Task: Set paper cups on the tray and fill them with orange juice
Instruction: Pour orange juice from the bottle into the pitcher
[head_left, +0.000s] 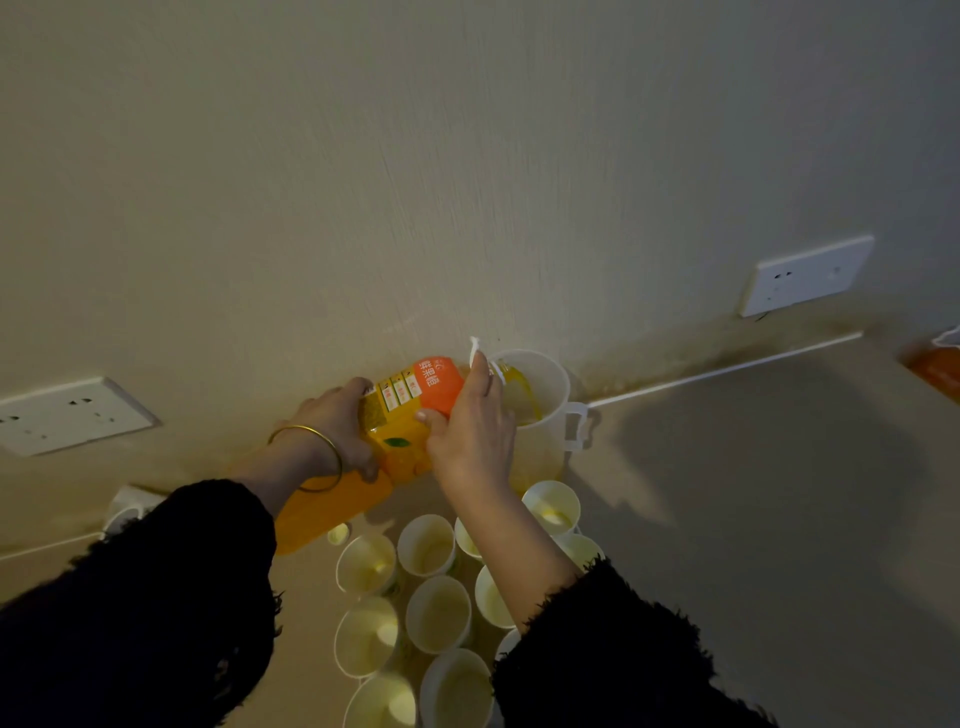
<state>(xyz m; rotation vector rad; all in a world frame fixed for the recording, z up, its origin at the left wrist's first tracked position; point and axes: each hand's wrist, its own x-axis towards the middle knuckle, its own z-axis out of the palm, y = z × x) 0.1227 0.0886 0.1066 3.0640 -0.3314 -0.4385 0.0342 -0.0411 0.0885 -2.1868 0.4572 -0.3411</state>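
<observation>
Head view: juice bottle (410, 400) tipped into pitcher (550, 379)

At 9 o'clock of the juice bottle, the left hand (332, 431) grips its low end, fingers curled round it. It lies tilted between both hands, neck toward 2 o'clock. The right hand (470, 436) clasps its shoulder, thumb on the label. Just past those fingers, at 2 o'clock, the mouth sits inside the white pitcher. Upright paper cups (439, 613) cluster at 6 o'clock.
</observation>
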